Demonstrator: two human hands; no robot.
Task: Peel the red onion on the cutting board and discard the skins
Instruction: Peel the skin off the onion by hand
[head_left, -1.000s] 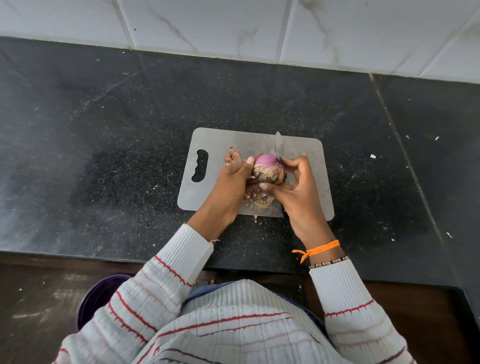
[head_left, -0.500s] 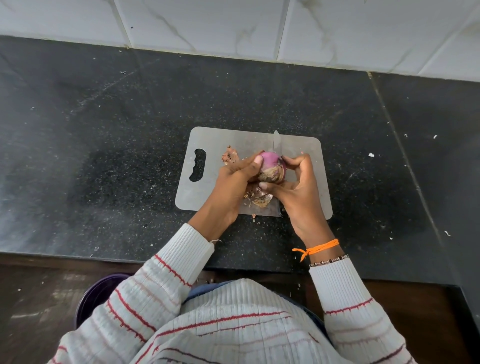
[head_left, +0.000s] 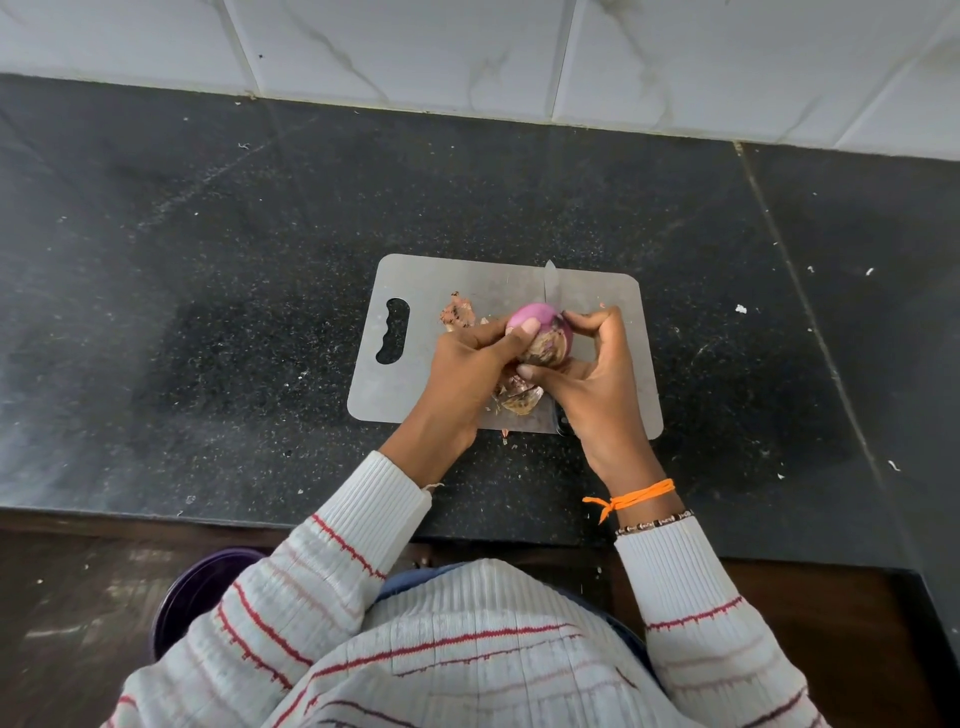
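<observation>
Both hands hold the red onion (head_left: 540, 332) just above the middle of the grey cutting board (head_left: 415, 384). The left hand (head_left: 467, 374) grips its left side, thumb pressed on the purple top; the right hand (head_left: 592, 384) clasps the right side, fingers curled round it. Loose skins (head_left: 519, 397) lie under the hands near the board's front edge, and another scrap (head_left: 458, 314) sits beside the handle slot. A knife blade (head_left: 551, 283) lies toward the board's back edge, behind the onion, on the black countertop (head_left: 208, 312)
</observation>
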